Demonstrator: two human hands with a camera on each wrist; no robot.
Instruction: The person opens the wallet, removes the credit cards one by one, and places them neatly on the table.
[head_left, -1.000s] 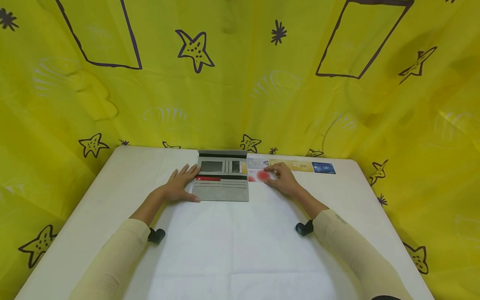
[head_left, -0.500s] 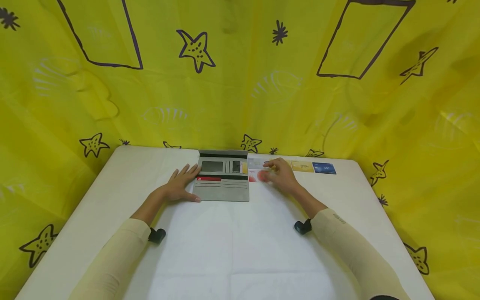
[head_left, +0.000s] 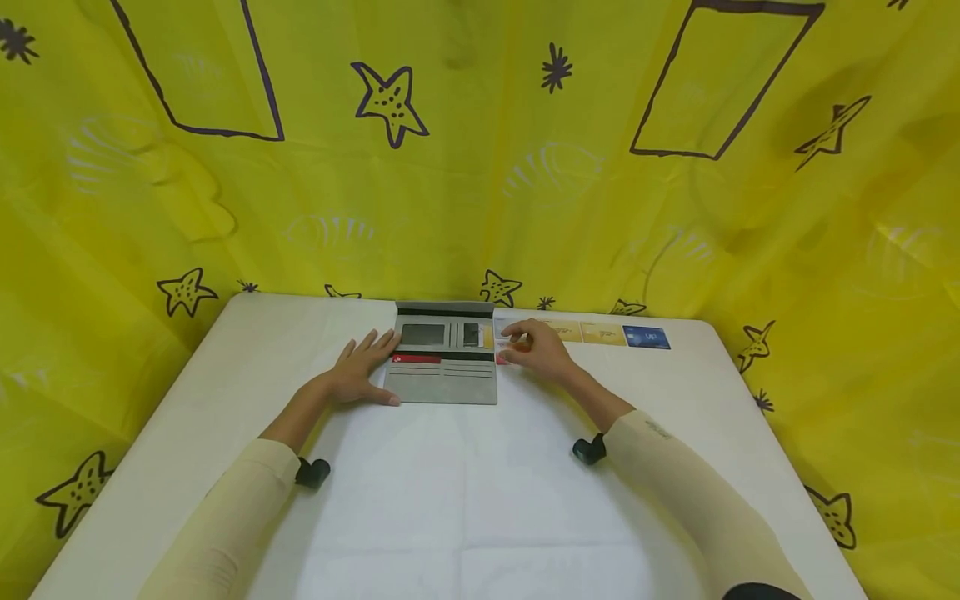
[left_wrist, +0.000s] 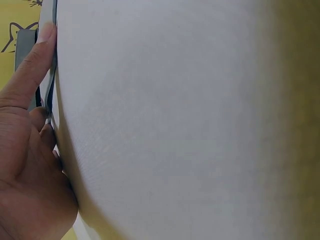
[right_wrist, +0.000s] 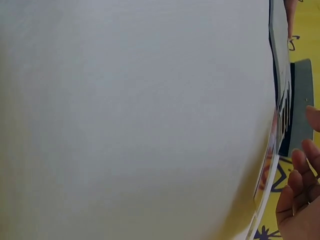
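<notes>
A grey wallet (head_left: 442, 371) lies open on the white table (head_left: 465, 492), with a red card (head_left: 416, 358) in one slot. My left hand (head_left: 358, 375) lies flat, its fingers (head_left: 382, 340) touching the wallet's left edge; the left wrist view shows the thumb (left_wrist: 30, 70) beside the grey wallet (left_wrist: 24, 45). My right hand (head_left: 538, 350) pinches a white and red card (head_left: 507, 353) at the wallet's right edge. In the right wrist view the card (right_wrist: 267, 175) tilts up off the table by the curled fingers (right_wrist: 300, 187), next to the wallet (right_wrist: 300, 110).
Two gold cards (head_left: 562, 331) (head_left: 603, 333) and a blue card (head_left: 647, 337) lie in a row along the table's far edge, right of my right hand. A yellow star-printed cloth (head_left: 480, 167) walls the table on three sides.
My right hand has slid left with the white and red card, from the card row to the wallet's right edge. The left hand and wallet have stayed put.
</notes>
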